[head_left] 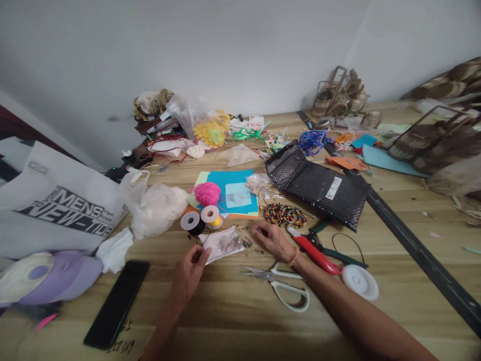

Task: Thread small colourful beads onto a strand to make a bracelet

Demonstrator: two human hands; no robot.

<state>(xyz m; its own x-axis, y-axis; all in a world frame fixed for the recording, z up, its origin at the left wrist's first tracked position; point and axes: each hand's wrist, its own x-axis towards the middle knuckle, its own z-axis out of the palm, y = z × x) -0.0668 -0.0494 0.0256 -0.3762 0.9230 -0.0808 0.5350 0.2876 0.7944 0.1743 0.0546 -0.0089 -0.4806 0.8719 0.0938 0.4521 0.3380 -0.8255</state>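
Note:
My left hand (192, 264) is closed in a pinch at the left edge of a small white bag (216, 244) with beads in it. A thin dark cord (202, 239) runs down to its fingertips from beside the black spool (193, 223). On the other side of the bag, my right hand (273, 239) rests with fingers curled down to the tabletop; what they pinch, if anything, is hidden. Loose beads (247, 242) lie between the bag and that hand. Just behind it is a heap of multicoloured bead strands (285, 215). Scissors with white handles (289, 286) lie below the right wrist.
A red-handled cutter (315, 254), green-handled pliers (338, 253) and a white round spool (359, 282) lie by the right forearm. Beyond are pink yarn (207, 193), a yellow-thread spool (211, 216) and a black bubble mailer (319, 185). A phone (117, 304) lies left.

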